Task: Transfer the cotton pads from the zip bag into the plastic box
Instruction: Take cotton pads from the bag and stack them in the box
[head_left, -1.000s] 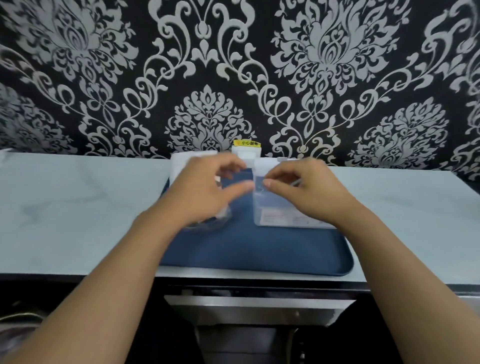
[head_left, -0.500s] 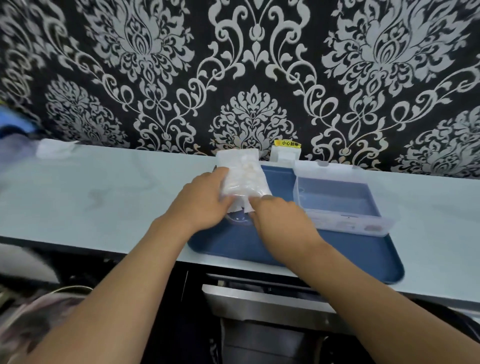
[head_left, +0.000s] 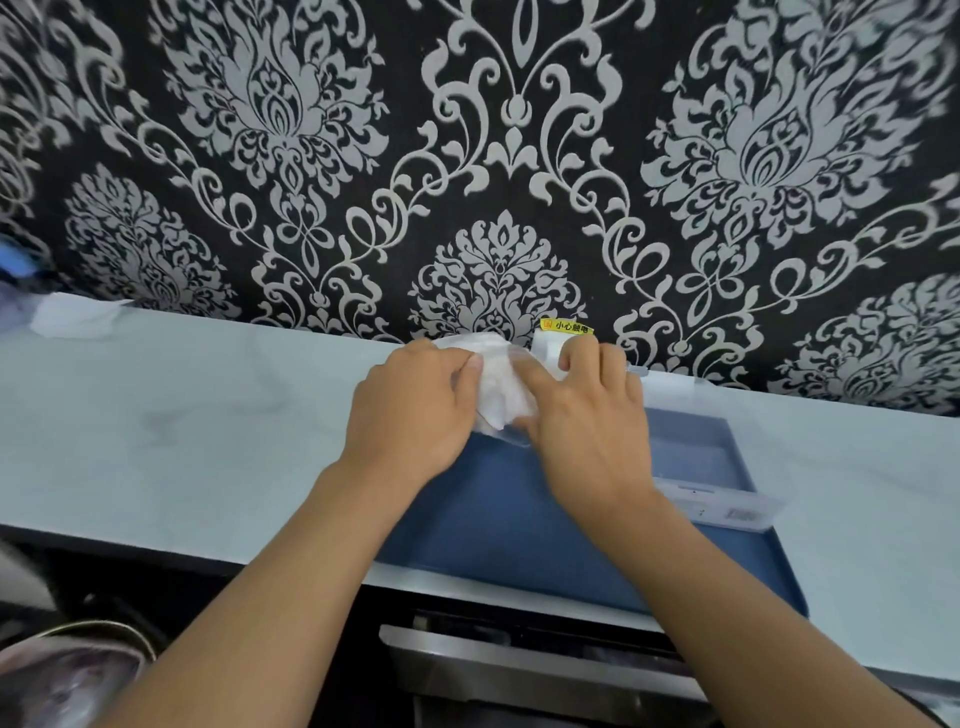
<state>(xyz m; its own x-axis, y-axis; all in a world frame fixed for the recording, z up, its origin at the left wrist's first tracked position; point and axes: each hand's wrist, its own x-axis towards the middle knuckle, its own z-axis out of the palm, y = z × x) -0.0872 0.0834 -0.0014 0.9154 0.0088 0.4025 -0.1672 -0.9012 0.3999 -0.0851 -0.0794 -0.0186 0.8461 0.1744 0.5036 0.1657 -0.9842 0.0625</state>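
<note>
Both hands hold the zip bag (head_left: 501, 387) above the far edge of the blue tray (head_left: 498, 519) on the worktop (head_left: 182, 415). Left hand (head_left: 410, 410) fingers clenched on its left side; right hand (head_left: 587, 421) pinching the other. Cotton pads all inside the bag. Plastic box (head_left: 727, 499), lid open, sits empty at right. Judged: transfer not begun; bag likely unopened.

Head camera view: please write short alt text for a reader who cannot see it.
Both hands, left hand and right hand, hold a clear zip bag of white cotton pads above a blue tray. An open, empty plastic box sits on the tray to the right, on a pale counter.
</note>
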